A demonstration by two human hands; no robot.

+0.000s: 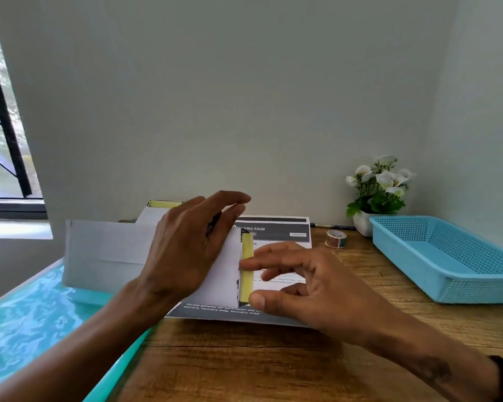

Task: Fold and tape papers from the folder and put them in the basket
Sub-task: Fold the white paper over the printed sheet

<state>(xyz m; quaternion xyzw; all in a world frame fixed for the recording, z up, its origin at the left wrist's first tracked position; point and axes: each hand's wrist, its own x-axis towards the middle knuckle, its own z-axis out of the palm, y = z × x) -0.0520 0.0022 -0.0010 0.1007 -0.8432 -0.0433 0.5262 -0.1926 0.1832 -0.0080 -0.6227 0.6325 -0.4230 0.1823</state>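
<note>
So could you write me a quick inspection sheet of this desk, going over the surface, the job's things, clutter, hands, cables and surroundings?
Surface: wooden table; a turquoise folder lies on its left part.
Job's things: folded white paper with a yellow tape strip along its right edge, lying over a printed sheet; tape roll; blue basket at right, nothing seen inside.
Clutter: potted white flowers behind the basket.
Hands: left hand rests on the folded paper; right hand touches the tape strip with its fingers.
Cables: nothing seen.
Surroundings: plain wall; window at left.
</note>
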